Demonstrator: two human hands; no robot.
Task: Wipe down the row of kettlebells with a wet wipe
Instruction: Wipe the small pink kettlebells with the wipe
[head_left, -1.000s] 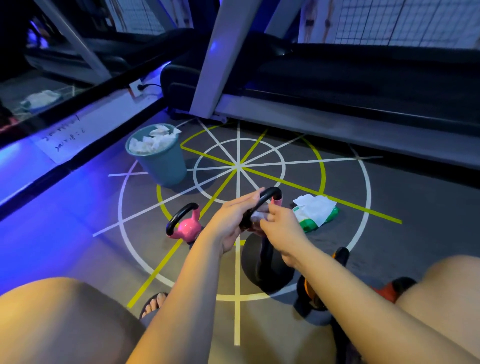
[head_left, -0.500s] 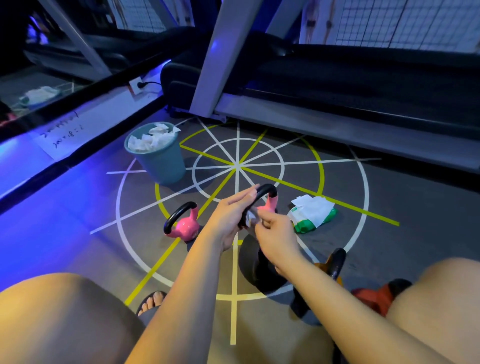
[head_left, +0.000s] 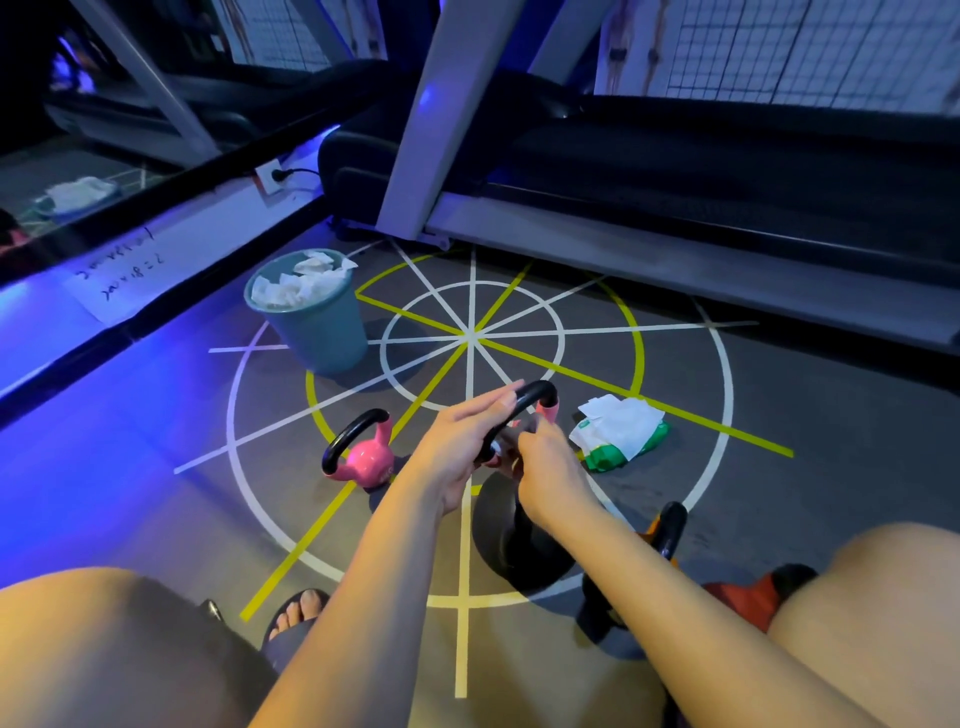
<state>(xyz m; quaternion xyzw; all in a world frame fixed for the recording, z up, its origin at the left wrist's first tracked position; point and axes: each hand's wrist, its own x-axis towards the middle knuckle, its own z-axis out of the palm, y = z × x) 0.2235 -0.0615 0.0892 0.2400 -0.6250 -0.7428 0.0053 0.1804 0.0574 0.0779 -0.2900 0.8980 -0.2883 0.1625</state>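
Kettlebell (head_left: 548, 411), pink, is raised above the floor (head_left: 779, 493); left hand (head_left: 462, 441) grips its black handle (head_left: 535, 392). Right hand (head_left: 550, 478) pinches the wet wipe (head_left: 509, 440) beneath the handle. Step: wiping. Next move probably calls for covering the body.

Gym floor: treadmill (head_left: 701, 171) deck along far side, second treadmill (head_left: 171, 111) at left, pink kettlebell (head_left: 361, 452) and darker ones on rubber floor (head_left: 805, 415) marked with white and yellow agility circle (head_left: 470, 338).
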